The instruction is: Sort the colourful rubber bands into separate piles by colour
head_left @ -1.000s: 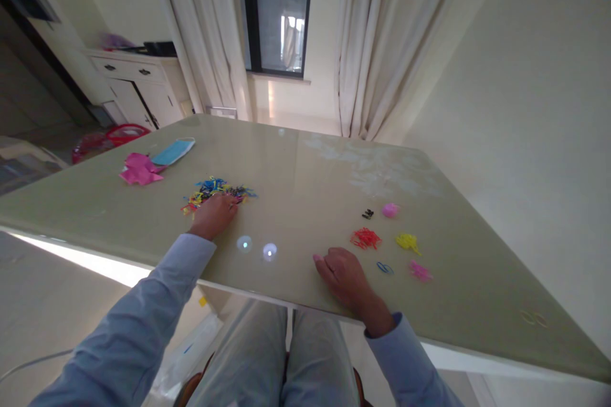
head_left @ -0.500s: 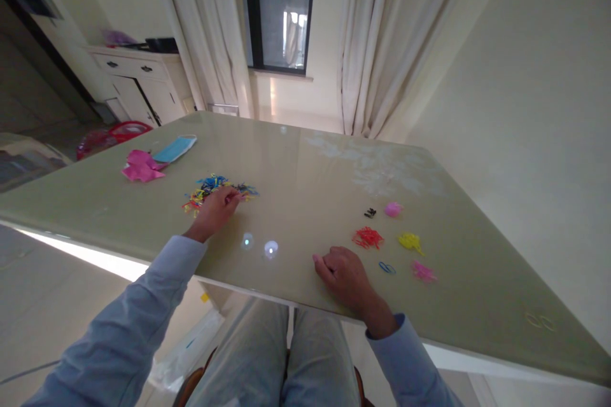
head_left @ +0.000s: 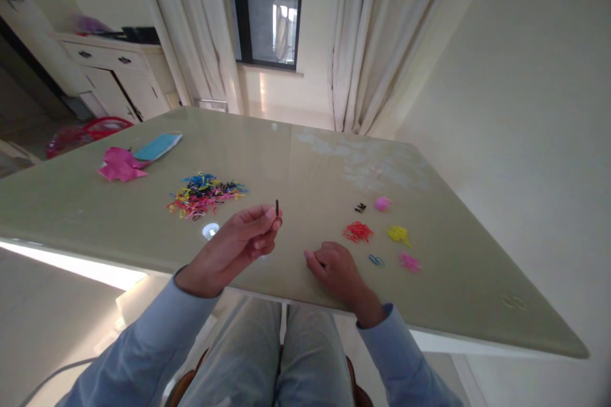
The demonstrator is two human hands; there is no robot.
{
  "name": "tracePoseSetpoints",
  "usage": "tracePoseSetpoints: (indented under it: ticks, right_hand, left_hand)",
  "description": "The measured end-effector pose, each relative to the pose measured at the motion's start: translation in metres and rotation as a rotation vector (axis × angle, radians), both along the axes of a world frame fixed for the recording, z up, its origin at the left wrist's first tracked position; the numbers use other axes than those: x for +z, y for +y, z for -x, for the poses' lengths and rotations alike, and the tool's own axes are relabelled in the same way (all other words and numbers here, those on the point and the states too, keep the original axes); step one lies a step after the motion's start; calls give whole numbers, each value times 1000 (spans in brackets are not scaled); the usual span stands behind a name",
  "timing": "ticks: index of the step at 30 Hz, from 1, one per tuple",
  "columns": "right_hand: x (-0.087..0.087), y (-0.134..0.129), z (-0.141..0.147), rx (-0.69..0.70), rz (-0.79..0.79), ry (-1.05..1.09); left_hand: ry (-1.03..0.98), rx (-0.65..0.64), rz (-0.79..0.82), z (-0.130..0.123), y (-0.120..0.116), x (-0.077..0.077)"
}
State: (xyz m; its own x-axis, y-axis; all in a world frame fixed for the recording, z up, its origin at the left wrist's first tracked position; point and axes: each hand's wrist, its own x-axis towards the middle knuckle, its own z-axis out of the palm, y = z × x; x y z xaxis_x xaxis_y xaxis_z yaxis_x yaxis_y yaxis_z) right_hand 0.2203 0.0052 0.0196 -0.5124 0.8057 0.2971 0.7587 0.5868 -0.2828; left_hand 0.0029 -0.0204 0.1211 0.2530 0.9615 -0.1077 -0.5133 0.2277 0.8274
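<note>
Between thumb and fingertips, my left hand (head_left: 233,245) pinches a small black rubber band (head_left: 277,207), held up above the table. Behind it lies a mixed pile of coloured rubber bands (head_left: 203,196). My right hand (head_left: 337,270) rests on the table near its front edge, curled into a loose fist with nothing showing in it. Near it are sorted little groups: red bands (head_left: 358,232), black bands (head_left: 360,208), yellow bands (head_left: 398,234), a blue band group (head_left: 377,261), pink bands (head_left: 409,262) and a lilac-pink clump (head_left: 382,203).
Farther left on the glossy table (head_left: 267,159) lie a crumpled pink piece (head_left: 123,165) and a blue face mask (head_left: 158,147). Two pale yellowish bands (head_left: 513,303) lie near the right corner. A white cabinet (head_left: 114,70) and a red chair (head_left: 102,127) stand beyond.
My left hand has left the mixed pile and moved right and nearer to me, now with a black rubber band in its fingertips. My right hand keeps its place; the view has shifted slightly.
</note>
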Motion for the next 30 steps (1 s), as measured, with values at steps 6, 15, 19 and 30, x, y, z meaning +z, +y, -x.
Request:
tracePoseSetpoints:
  ticks: [6, 15, 19, 30]
  right_hand:
    - [4, -1, 3, -12, 6, -65]
    - [6, -6, 12, -59, -15, -194]
    - [2, -10, 15, -37, -49, -192]
    - [-4, -8, 15, 41, -23, -122]
  left_hand:
    - [-24, -1, 25, -15, 1, 4]
    - [-104, -24, 44, -47, 20, -9]
    - [182, 13, -70, -73, 33, -12]
    - [1273, -28, -789, -153, 140, -64]
